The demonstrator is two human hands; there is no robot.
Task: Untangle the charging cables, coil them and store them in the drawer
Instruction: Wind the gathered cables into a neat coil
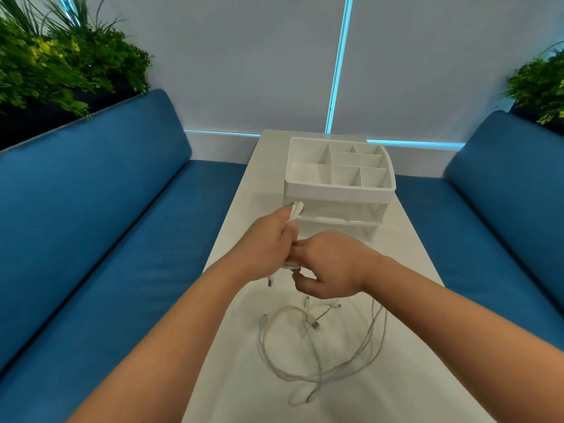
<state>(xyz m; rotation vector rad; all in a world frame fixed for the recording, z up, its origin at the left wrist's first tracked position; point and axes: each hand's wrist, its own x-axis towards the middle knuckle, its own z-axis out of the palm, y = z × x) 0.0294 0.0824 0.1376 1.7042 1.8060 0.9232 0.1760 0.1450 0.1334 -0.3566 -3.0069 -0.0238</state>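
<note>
White cable, folded into a small coil [295,210], is gripped in the left hand [265,248], whose fingers are curled round the bundle; the looped top of the coil sticks out above the fist, and a plug end [270,281] hangs below it. The right hand [328,265] is held just beside the left, touching it, with its fingers bent inward toward the lower part of the coil; whether a strand is pinched between them cannot be told, since the fingertips are hidden behind the hand. Both hands are raised above the white table [232,377], in front of the organiser [338,184].

More cables [320,346] are left loose on the table below the hands, crossed over one another in wide loops, with several plugs seen near the middle of the tangle. They lie apart from the coil and nearer to the person than the organiser.

The organiser is set toward the far end of the table. Its top is divided into open compartments, and two clear drawers are stacked beneath; the lower drawer [345,228] is seen slightly further forward than the upper one. Whether anything lies inside cannot be told.

Blue benches [100,209] are placed along both sides of the table, with green plants [61,62] behind their backs and a pale wall crossed by lit strips beyond
</note>
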